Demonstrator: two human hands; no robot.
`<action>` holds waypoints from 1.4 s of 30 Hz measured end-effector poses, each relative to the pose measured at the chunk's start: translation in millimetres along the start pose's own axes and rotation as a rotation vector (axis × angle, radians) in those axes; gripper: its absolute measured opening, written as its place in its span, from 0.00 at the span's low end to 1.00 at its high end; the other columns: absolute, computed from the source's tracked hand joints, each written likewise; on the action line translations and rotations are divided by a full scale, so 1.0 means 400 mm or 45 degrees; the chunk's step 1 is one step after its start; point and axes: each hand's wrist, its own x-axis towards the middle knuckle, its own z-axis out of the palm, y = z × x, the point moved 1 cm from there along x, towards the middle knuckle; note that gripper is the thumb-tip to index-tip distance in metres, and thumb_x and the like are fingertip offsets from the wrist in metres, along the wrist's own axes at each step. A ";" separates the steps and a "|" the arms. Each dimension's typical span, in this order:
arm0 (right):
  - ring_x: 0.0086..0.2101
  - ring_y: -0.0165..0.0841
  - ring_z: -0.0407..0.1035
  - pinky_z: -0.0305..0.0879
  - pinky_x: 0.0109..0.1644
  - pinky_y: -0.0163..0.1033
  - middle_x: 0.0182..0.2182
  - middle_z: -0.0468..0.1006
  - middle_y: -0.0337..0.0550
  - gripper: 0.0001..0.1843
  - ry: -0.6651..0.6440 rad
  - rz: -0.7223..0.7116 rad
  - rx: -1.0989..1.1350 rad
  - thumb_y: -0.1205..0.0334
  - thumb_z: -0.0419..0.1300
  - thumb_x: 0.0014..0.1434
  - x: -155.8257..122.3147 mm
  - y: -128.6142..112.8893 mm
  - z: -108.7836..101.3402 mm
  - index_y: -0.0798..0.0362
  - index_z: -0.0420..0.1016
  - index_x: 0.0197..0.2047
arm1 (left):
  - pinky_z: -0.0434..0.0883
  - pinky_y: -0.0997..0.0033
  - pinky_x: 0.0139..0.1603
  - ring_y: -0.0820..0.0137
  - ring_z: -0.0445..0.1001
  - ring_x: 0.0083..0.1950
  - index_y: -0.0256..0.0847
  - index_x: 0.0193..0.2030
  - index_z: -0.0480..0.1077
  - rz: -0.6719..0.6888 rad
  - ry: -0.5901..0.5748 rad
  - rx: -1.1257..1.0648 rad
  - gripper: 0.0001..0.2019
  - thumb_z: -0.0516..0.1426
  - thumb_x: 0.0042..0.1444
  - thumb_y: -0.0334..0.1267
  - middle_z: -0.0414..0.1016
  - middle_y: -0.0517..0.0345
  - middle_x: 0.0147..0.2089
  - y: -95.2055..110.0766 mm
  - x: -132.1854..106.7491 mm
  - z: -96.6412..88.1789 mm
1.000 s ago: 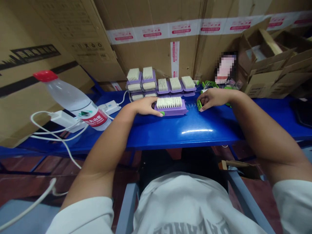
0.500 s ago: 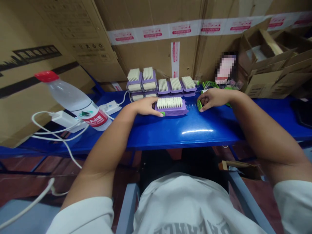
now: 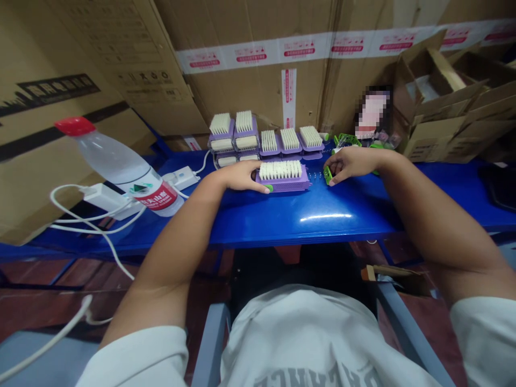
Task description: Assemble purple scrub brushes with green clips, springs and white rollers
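Observation:
My left hand (image 3: 242, 176) grips the left end of a purple pleated filter (image 3: 284, 185), thumb on the green piece (image 3: 269, 188) at that end. White pleats face up on it. Right of the filter, my right hand (image 3: 347, 163) pinches a green end cap (image 3: 327, 174), held slightly apart from the filter's open end. Several tiny shiny parts, perhaps springs or screws (image 3: 315, 176), lie on the blue table between the filter and the cap.
More purple filters (image 3: 290, 141) stand in a row behind, some stacked at left (image 3: 234, 134). Green parts (image 3: 347, 140) lie behind my right hand. A water bottle (image 3: 121, 164), white cables (image 3: 86, 221) and a power strip (image 3: 183, 178) are at left; cardboard boxes (image 3: 435, 134) at right.
My right hand has shifted slightly left with the green end cap, closer to the filter. My left hand and the filter have stayed almost still.

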 end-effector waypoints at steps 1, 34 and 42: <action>0.43 0.53 0.87 0.79 0.50 0.54 0.37 0.93 0.43 0.40 0.004 0.000 0.001 0.23 0.77 0.47 0.000 -0.001 0.000 0.43 0.93 0.51 | 0.76 0.54 0.77 0.45 0.81 0.76 0.49 0.81 0.74 0.003 -0.004 -0.001 0.49 0.74 0.56 0.64 0.79 0.48 0.81 0.000 0.000 0.000; 0.42 0.53 0.87 0.77 0.49 0.53 0.37 0.93 0.45 0.42 -0.002 -0.019 0.015 0.22 0.78 0.47 0.003 -0.006 0.002 0.46 0.93 0.52 | 0.75 0.53 0.76 0.44 0.81 0.76 0.45 0.77 0.76 0.042 0.016 -0.033 0.50 0.72 0.52 0.69 0.80 0.45 0.79 -0.003 0.007 0.009; 0.42 0.52 0.87 0.77 0.49 0.53 0.37 0.92 0.44 0.40 -0.010 -0.023 0.026 0.22 0.78 0.47 0.004 -0.005 0.003 0.46 0.92 0.49 | 0.76 0.51 0.75 0.43 0.81 0.76 0.46 0.75 0.77 0.034 0.014 -0.046 0.49 0.73 0.51 0.68 0.81 0.45 0.78 0.000 0.007 0.010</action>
